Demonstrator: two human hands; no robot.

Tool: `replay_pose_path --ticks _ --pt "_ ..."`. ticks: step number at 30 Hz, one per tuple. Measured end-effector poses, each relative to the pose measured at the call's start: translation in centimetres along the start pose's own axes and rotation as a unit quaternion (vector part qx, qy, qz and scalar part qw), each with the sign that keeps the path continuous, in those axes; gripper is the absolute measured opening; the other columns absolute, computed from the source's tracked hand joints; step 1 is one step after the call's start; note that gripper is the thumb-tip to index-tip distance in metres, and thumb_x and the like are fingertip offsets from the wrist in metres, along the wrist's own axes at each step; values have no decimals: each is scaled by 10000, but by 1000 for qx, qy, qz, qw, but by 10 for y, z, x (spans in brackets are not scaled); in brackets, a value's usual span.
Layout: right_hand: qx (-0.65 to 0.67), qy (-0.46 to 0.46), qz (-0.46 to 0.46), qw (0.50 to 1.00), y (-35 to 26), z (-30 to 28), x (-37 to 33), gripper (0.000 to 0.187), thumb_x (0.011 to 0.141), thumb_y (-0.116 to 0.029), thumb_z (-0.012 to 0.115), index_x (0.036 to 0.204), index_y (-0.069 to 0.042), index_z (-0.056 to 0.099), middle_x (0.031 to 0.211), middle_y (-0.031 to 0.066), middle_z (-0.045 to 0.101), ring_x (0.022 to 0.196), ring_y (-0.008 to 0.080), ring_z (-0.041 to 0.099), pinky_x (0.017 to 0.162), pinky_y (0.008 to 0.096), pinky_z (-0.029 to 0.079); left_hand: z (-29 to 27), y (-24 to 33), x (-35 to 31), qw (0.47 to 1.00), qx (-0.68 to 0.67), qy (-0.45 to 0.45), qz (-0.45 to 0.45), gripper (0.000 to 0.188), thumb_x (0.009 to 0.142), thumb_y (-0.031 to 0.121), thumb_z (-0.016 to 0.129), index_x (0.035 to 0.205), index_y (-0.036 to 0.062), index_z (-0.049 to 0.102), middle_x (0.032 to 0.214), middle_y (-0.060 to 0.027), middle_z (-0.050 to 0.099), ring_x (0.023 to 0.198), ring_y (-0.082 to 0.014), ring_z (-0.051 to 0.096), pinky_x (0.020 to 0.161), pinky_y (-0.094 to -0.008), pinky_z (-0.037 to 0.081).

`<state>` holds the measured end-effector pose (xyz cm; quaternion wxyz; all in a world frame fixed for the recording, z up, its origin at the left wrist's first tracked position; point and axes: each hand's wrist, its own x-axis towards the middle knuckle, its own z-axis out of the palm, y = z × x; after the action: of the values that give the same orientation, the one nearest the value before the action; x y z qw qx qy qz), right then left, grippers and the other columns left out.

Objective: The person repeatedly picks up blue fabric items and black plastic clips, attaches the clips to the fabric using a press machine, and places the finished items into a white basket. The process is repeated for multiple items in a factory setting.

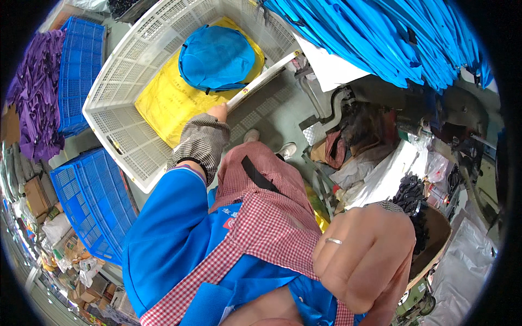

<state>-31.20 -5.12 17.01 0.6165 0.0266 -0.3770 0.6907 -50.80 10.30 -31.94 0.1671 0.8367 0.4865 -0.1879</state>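
Note:
My left hand (219, 112), in a striped sleeve cover, is closed over the near rim of a large white plastic basket (117, 127). Inside that basket a round, blue fabric piece with dark edging (217, 57) lies on a yellow sheet or bag (168, 111). My right hand (364, 255) is raised close to the camera on the lower right, a ring on one finger. Its fingers are curled in, and whatever they might hold is hidden.
Blue plastic crates (95, 204) stand left of the basket, with purple fabric (38, 98) piled beside another. Blue fabric pieces (380, 32) hang over a table at the upper right. Right of my legs are metal machine parts (329, 111) and a box of black pieces (413, 201).

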Motion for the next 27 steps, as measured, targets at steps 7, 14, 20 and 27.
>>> replay_pose_path --ticks 7,14,20,27 --pt "8 276 -162 947 31 29 22 292 619 -66 811 704 36 551 537 41 486 406 147 432 360 248 290 1 -9 -27 998 12 42 50 78 790 120 495 825 66 539 711 -145 636 680 -295 644 563 -400 512" --pt "-58 61 35 996 -16 1 22 286 628 -74 807 603 -1 531 514 32 462 391 127 407 352 233 263 19 -36 -100 999 32 -11 12 109 791 101 498 889 58 516 725 -151 639 702 -297 647 575 -407 516" --pt "-45 -10 70 997 -20 -1 26 324 633 -75 803 535 -21 499 475 22 408 364 125 365 340 249 219 58 -70 -141 996 77 0 40 195 765 100 534 958 88 520 702 -116 633 663 -283 641 538 -403 508" --pt "-117 18 85 989 -27 -3 15 271 685 -80 749 543 -12 529 512 33 469 394 132 425 351 251 257 88 -102 -163 992 103 -68 38 191 833 149 469 1018 105 487 739 -128 640 670 -302 642 535 -431 502"
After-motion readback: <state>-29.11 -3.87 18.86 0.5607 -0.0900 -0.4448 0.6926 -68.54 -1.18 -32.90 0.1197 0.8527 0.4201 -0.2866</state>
